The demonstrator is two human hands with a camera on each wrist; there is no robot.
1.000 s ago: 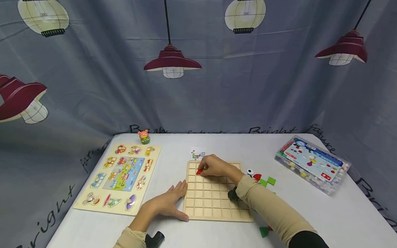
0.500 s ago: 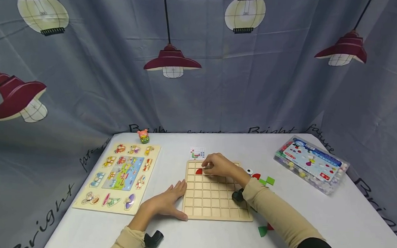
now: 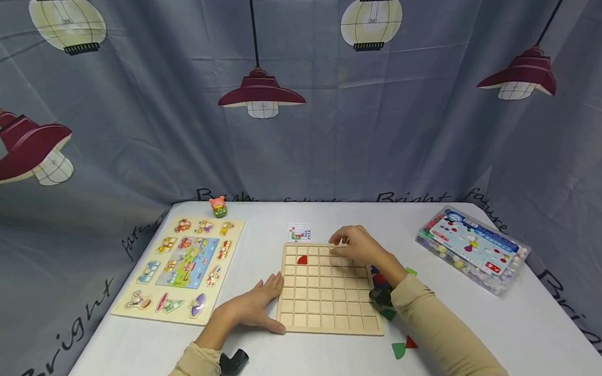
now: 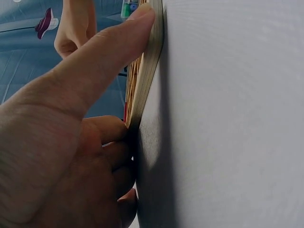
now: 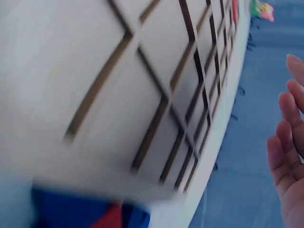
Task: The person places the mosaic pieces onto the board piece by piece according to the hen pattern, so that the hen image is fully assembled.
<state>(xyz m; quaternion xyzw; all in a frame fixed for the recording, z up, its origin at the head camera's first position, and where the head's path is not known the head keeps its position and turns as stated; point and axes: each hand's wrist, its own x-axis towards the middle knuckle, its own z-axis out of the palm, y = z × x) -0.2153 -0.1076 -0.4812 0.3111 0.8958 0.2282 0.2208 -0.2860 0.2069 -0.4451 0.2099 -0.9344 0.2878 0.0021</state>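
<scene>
A wooden grid board [image 3: 330, 309] lies flat on the white table. One red quarter-circle piece [image 3: 302, 259] sits in a cell near its upper left corner. My left hand [image 3: 266, 302] rests flat on the table and presses against the board's left edge. In the left wrist view its thumb [image 4: 95, 71] lies along the board's edge [image 4: 149, 66]. My right hand [image 3: 347, 246] hovers over the board's top right part with relaxed fingers [image 5: 287, 156] and holds nothing. Under them the board's grid [image 5: 142, 95] fills the right wrist view.
Loose green [image 3: 398, 350], red [image 3: 411, 342] and blue [image 3: 379, 279] pieces lie right of the board. A small pattern card [image 3: 299, 232] lies behind it. A picture puzzle [image 3: 181, 267] and a small toy figure [image 3: 218, 206] are at the left, a clear plastic box [image 3: 474, 248] at the far right.
My right hand has let go of the red piece, which stays in its cell, and has moved right to the board's top right. The left hand has not moved.
</scene>
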